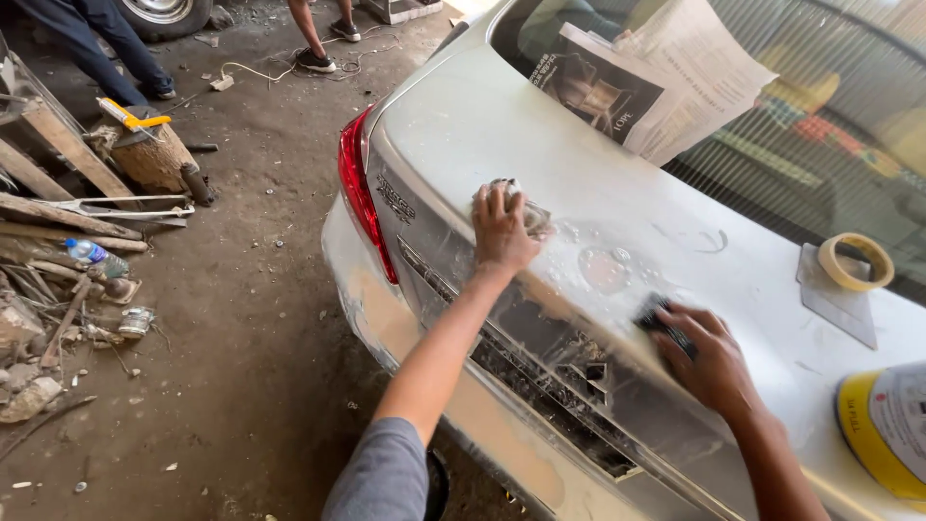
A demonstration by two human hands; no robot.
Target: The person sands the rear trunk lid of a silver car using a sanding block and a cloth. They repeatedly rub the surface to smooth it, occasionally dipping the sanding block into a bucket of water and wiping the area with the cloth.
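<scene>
Trunk lid (617,222) of a white car, seen from the head camera, dusted dull and beaded with water near the middle, rear edge toward the viewer. Left hand (502,230) pressed flat on a wet grey cloth or sponge (529,214) near the red tail lamp (359,193), fingers closed over it, seemingly to keep water on the panel. Right hand (709,357) clamped on a dark sanding block (661,323) at the lid's rear edge, palm bearing down so the block sits flush against the surface. Newspaper (656,82) over the rear window, likely as masking. Roll of tape (856,260) and a flat grey sheet (834,299) parked on the lid, within reach to the right; yellow-banded tin (883,429) beside them. Dirt floor (260,318) with scrap wood (68,207) to the left; another person's legs (318,34) well apart at the top.
</scene>
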